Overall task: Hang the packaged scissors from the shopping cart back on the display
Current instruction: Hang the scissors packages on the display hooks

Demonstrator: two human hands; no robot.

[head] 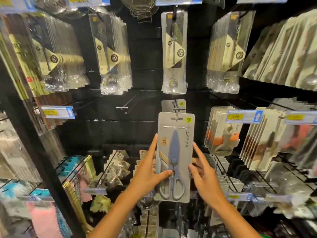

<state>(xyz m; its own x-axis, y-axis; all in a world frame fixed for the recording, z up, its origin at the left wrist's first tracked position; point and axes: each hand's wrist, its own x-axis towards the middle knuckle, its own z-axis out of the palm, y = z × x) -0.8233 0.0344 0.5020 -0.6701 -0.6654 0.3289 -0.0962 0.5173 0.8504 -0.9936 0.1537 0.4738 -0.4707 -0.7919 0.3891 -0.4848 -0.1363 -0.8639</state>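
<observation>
Head view shows the left hand (pixel 147 176) gripping the scissors pack (pixel 175 157) along its left edge: the thumb lies across the front near the pivot of the scissors, the index finger runs straight up the card's side, and the other fingers are hidden behind it. Across the card, the right hand (pixel 205 179) meets the pack's right edge with its index finger stretched upward against it; whether its other fingers curl behind the card cannot be told. Between the two hands the pack stands upright, blades up and handles down. Just above the hands, the slot at the top of the card sits at the tip of a hook (pixel 178 109), and another card (pixel 173 105) of the same kind hangs right behind it. Farther up hangs a spoon pack (pixel 174 50), with fuller rows of such packs to either side. Right of the right hand, a blue price tag (pixel 244 116) reads 4.00 in front of a row of grey cards. Left of the left hand, a bare hook (pixel 122 107) juts out from the dark panel.
</observation>
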